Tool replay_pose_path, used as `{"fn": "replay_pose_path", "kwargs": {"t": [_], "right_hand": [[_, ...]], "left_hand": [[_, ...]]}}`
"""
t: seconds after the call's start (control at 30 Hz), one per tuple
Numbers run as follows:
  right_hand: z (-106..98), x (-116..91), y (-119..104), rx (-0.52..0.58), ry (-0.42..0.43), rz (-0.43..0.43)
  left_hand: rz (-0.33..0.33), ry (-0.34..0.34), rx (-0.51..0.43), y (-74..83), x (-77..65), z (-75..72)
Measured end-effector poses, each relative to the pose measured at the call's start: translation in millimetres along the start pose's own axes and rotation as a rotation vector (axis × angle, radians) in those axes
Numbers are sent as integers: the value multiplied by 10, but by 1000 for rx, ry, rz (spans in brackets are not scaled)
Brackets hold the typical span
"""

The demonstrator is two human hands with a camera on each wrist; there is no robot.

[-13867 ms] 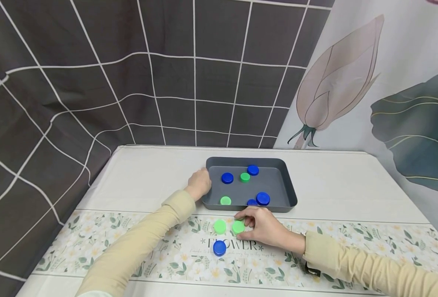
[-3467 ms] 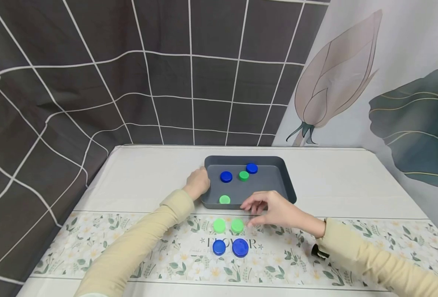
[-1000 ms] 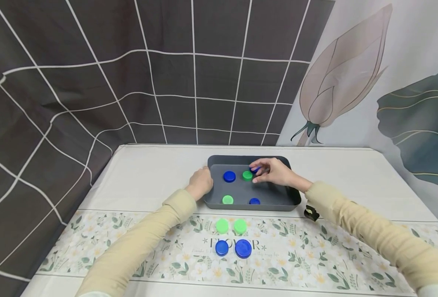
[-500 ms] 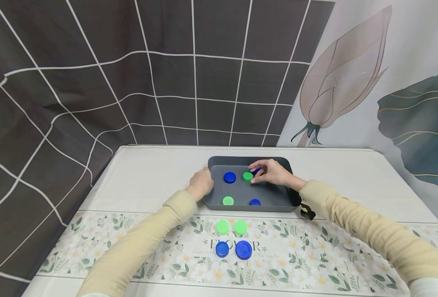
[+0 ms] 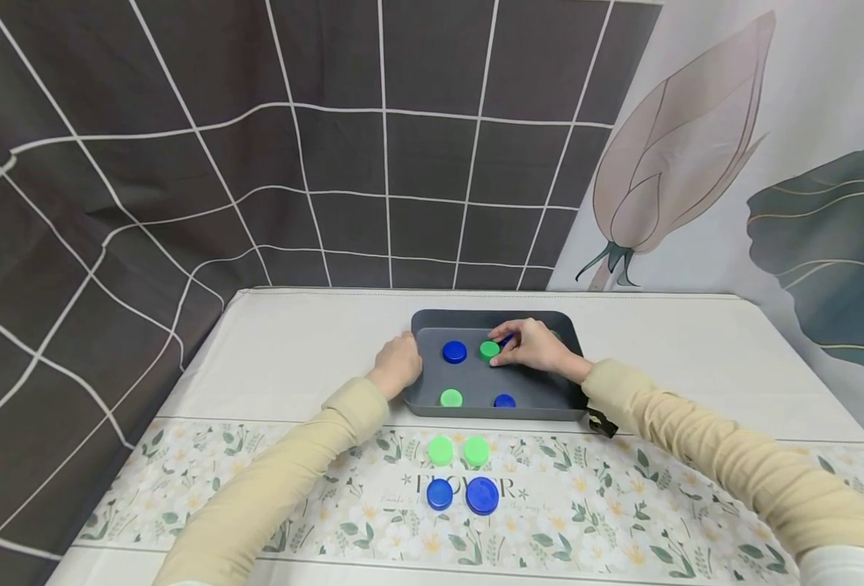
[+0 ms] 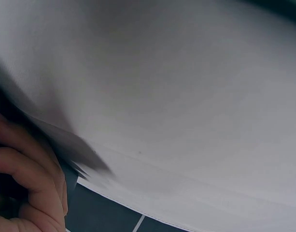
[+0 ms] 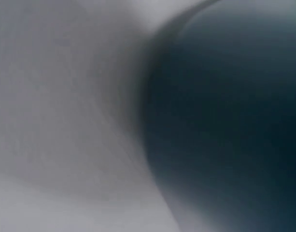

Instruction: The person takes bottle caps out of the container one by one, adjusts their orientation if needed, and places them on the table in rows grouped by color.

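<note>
In the head view my left hand (image 5: 396, 364) grips the left rim of a dark grey rectangular tray (image 5: 541, 395); curled fingers (image 6: 29, 169) show at its dark edge in the left wrist view. My right hand (image 5: 537, 346) reaches into the tray, with thumb and forefinger pinching a small green bottle cap (image 5: 489, 350). A blue cap (image 5: 506, 339) behind it is mostly hidden by these fingers. Also inside lie a blue cap (image 5: 454, 352) at left, a light green cap (image 5: 451, 398) and another blue cap (image 5: 504, 401) along the near wall.
On the floral table runner before the tray, two light green caps (image 5: 440, 450) sit above two blue caps (image 5: 482, 496), forming a two-by-two block. A dark tiled-pattern curtain (image 5: 329, 146) hangs behind the white tablecloth (image 5: 666, 358). The right wrist view is blurred.
Over the last second my right hand has moved slightly left and down, its fingertips closing on the green cap. Earlier, a large blue cap went from the tray to the runner. My left hand stays put.
</note>
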State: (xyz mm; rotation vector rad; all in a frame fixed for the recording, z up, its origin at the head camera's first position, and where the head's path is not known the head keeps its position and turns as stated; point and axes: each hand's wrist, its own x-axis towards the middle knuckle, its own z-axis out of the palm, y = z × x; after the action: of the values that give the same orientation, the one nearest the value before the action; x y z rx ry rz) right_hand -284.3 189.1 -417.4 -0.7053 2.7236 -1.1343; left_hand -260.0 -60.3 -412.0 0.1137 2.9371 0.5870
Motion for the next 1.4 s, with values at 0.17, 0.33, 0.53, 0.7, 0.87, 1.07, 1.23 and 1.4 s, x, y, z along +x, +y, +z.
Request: {"fn": "replay_pose_path", "kwargs": {"t": [0.17,0.33,0.53,0.7,0.87,1.07,1.23,1.4], "right_hand": [[44,18,-7,-23,16,7],[66,21,-17,-32,16,14],[79,11,-29,-30,19,20],[93,-3,-16,-19,32,8],[101,-13,-7,-2,43,25],[93,-41,-12,18,44,47],[77,-75,-34,34,46,45],[64,-101,-54,34,55,44]], "left_hand": [[1,2,4,-5,3,10],[5,6,8,-6,5,18],[11,4,2,-11,-2,19],[2,3,2,-2,-2,22],[-8,-3,3,1,-1,23],[-1,2,-4,-2,8,30],[5,4,-6,-8,19,33],[-1,-2,8,-11,30,32]]}}
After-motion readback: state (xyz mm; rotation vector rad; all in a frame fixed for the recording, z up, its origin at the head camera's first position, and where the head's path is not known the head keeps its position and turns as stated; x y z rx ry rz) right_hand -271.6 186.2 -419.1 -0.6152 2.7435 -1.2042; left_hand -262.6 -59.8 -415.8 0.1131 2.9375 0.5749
